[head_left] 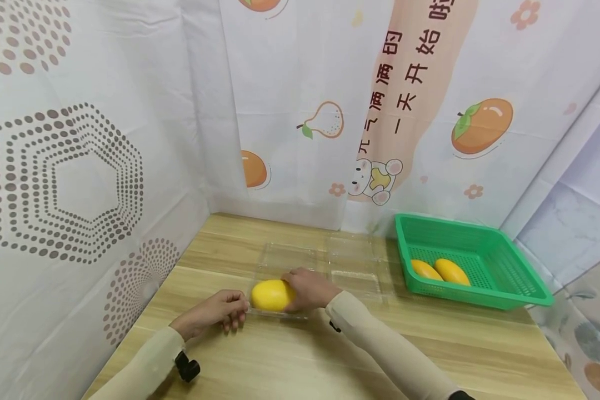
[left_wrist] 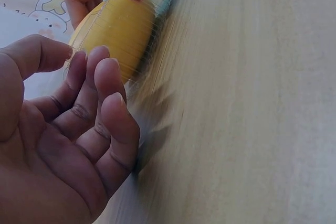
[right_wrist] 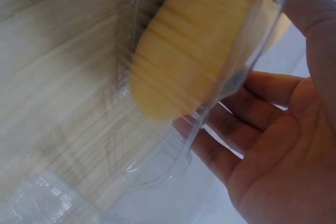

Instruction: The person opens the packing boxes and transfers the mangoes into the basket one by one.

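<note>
A yellow mango (head_left: 272, 295) lies in a clear plastic box (head_left: 280, 314) on the table. The box's ribbed wall shows in front of the mango (right_wrist: 184, 51) in the right wrist view. My right hand (head_left: 310, 289) holds the mango at its right end, its fingers reaching over the box's rim. At the box's left front corner, my left hand (head_left: 220, 312) pinches the edge between thumb and fingertip. In the left wrist view the other fingers of that left hand (left_wrist: 79, 124) are bent and touch nothing.
A second clear plastic box (head_left: 355, 281) stands right of the first, its lid raised behind it. Farther right, a green basket (head_left: 500, 250) holds two mangoes (head_left: 451, 271). Printed curtains (head_left: 290, 72) hang along the table's back and left sides.
</note>
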Action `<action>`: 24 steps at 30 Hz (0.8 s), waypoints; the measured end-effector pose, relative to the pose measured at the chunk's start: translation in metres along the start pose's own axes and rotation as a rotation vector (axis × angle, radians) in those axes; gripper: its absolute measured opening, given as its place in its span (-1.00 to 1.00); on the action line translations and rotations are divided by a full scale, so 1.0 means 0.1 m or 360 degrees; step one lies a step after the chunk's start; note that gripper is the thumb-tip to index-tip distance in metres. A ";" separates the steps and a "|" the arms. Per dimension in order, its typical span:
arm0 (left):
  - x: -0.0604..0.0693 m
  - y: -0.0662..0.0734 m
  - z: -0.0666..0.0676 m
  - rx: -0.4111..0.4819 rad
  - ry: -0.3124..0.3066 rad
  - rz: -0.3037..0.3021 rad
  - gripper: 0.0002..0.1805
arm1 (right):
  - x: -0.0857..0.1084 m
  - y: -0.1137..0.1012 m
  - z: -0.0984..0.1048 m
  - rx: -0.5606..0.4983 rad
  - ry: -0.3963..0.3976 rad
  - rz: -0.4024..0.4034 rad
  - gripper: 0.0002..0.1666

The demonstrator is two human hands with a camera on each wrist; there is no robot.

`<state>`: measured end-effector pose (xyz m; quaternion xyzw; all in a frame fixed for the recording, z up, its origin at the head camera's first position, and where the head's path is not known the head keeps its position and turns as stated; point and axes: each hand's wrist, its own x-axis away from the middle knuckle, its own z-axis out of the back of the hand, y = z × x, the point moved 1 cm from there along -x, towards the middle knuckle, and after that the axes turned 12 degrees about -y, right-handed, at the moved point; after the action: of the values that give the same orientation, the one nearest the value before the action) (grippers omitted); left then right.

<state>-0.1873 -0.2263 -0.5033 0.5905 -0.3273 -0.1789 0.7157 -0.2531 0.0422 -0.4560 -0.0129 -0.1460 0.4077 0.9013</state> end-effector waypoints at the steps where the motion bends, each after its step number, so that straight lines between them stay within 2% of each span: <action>1: 0.00 0.00 0.00 -0.0003 0.0002 0.0004 -0.61 | 0.00 0.00 0.00 0.0000 0.0001 0.0000 -0.18; 18: 0.03 -0.01 -0.03 -0.0001 0.0007 -0.0010 -0.62 | 0.02 0.06 -0.10 0.0117 0.0131 0.0125 -0.14; 24: 0.02 0.00 -0.04 -0.0011 0.0015 -0.0023 -0.62 | 0.06 0.09 -0.07 0.0079 0.0190 0.0142 -0.10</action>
<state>-0.1831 -0.2253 -0.5032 0.5912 -0.3191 -0.1824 0.7179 -0.2542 0.0534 -0.4624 -0.0214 -0.0812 0.4493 0.8894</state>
